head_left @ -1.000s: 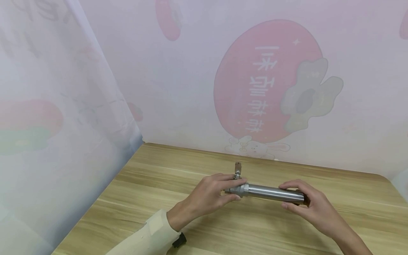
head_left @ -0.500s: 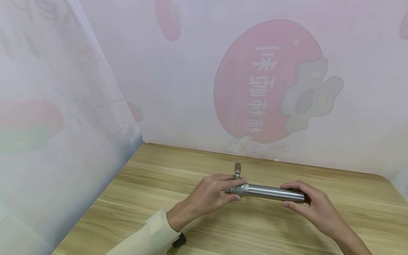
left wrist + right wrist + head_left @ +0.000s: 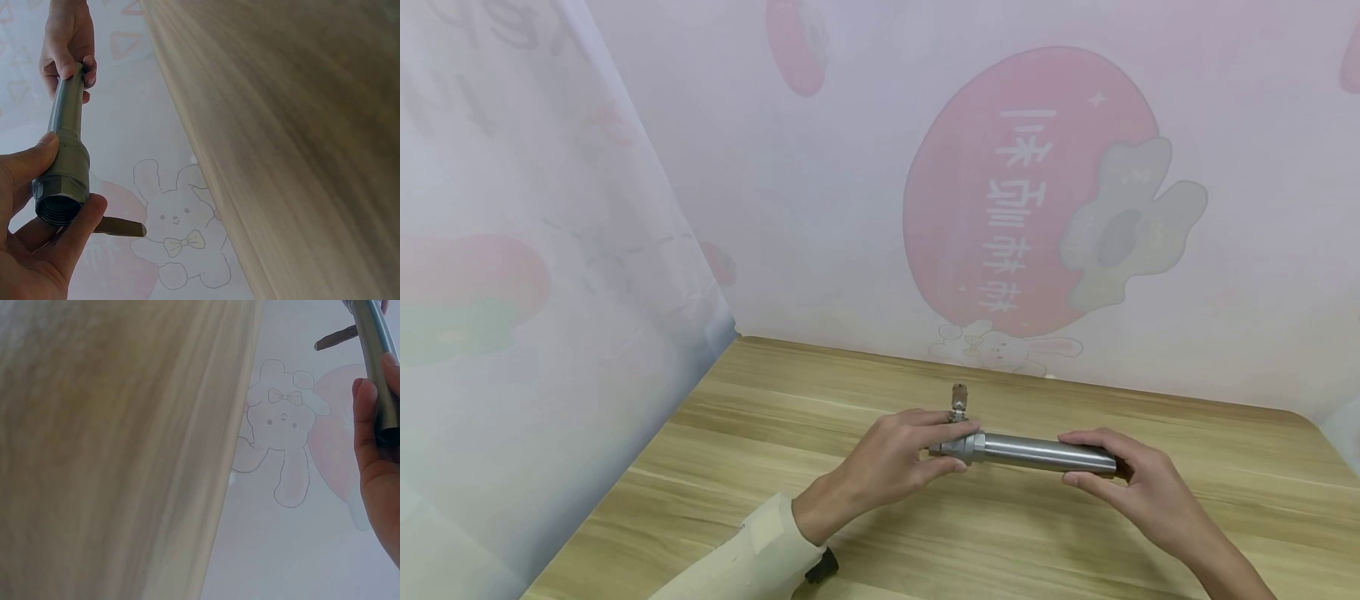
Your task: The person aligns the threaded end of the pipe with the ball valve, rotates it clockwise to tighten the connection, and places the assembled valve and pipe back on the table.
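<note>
A shiny metal pipe (image 3: 1037,451) is joined at its left end to a ball valve (image 3: 973,447), and the two lie level above the table. The valve's lever handle (image 3: 959,397) points away toward the back wall. My left hand (image 3: 898,454) grips the valve body between thumb and fingers, hiding part of it. In the left wrist view, the valve's threaded opening (image 3: 57,209) faces the camera. My right hand (image 3: 1138,483) holds the pipe's right end, thumb in front and fingers behind. The pipe's dark open end (image 3: 387,434) shows in the right wrist view.
The wood-grain table (image 3: 737,400) stretches beneath both hands. A pale printed curtain (image 3: 835,208) hangs behind its back edge, and another sheet (image 3: 550,292) hangs along the left. A black piece (image 3: 822,566) shows below the left sleeve.
Only a very slight shift of my right hand along the pipe's right end is visible. My left hand and the valve keep their place.
</note>
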Available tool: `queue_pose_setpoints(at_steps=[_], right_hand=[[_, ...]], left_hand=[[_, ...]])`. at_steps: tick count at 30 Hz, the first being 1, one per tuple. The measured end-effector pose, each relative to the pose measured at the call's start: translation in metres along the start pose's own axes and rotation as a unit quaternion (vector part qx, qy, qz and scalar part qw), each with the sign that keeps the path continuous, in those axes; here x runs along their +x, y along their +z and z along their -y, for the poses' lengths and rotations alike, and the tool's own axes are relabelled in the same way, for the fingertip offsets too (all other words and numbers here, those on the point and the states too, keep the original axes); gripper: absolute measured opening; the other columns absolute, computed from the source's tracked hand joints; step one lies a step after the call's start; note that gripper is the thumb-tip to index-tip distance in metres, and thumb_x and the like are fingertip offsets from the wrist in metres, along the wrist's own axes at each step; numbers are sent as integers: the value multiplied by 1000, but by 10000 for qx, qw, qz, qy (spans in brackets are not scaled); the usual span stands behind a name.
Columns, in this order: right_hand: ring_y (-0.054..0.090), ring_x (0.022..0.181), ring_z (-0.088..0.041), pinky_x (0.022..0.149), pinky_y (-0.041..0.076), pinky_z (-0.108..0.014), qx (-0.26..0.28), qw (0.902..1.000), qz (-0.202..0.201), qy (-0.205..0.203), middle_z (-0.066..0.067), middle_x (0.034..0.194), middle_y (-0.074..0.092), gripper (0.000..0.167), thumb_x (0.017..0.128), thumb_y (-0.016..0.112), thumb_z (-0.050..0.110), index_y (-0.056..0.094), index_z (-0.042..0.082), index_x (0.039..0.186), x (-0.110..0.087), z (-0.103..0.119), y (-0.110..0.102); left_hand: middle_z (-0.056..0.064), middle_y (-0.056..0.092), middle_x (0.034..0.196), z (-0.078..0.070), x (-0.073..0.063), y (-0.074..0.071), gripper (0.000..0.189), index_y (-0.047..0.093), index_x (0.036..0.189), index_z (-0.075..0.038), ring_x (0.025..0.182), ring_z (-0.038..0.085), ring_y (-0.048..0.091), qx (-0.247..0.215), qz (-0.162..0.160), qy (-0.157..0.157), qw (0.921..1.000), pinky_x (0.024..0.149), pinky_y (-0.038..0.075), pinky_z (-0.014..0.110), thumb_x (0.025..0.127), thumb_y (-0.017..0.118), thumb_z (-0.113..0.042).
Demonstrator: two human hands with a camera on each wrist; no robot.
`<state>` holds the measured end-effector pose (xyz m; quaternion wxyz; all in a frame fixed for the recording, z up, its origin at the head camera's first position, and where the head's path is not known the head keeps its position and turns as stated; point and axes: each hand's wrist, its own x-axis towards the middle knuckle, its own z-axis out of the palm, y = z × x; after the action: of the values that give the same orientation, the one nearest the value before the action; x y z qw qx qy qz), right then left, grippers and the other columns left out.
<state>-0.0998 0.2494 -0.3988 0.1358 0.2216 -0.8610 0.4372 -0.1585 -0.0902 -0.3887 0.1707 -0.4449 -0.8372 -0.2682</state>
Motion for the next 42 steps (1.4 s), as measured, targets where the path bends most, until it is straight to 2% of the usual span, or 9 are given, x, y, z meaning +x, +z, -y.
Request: queue_pose_setpoints(at_steps=[6, 13, 22, 42], right_hand=[[70, 90, -5, 72, 56, -19, 20, 10000, 28, 19, 6, 113, 79, 42, 92, 86, 1, 75, 12, 131, 0, 0, 0], [70, 90, -5, 71, 57, -21, 21, 9999, 83, 115, 6, 113, 80, 42, 94, 84, 3, 75, 17, 132, -1, 1, -1], [72, 88, -6, 70, 60, -23, 141, 9997, 152, 154, 4, 113, 79, 39, 96, 82, 2, 75, 11, 132, -1, 0, -1], [72, 81, -14, 67, 62, -28, 323, 9990, 282, 138, 4, 109, 79, 37, 98, 79, 0, 74, 14, 133, -1, -1, -2]], left_hand=[[10, 78, 135, 0, 0, 0, 51, 76, 141, -22, 120, 23, 78, 8, -20, 30, 10000, 98, 66, 33, 92, 90, -27], [10, 78, 135, 1, 0, 1, 51, 76, 140, -21, 120, 23, 78, 33, -14, 54, 10000, 98, 65, 33, 91, 90, -27], [9, 78, 134, 1, 0, 1, 52, 76, 140, -21, 119, 22, 78, 20, -23, 63, 10000, 97, 66, 32, 91, 90, -27], [10, 78, 135, 0, 0, 0, 52, 76, 141, -20, 119, 22, 78, -61, 14, 51, 10000, 96, 66, 32, 91, 90, -27]])
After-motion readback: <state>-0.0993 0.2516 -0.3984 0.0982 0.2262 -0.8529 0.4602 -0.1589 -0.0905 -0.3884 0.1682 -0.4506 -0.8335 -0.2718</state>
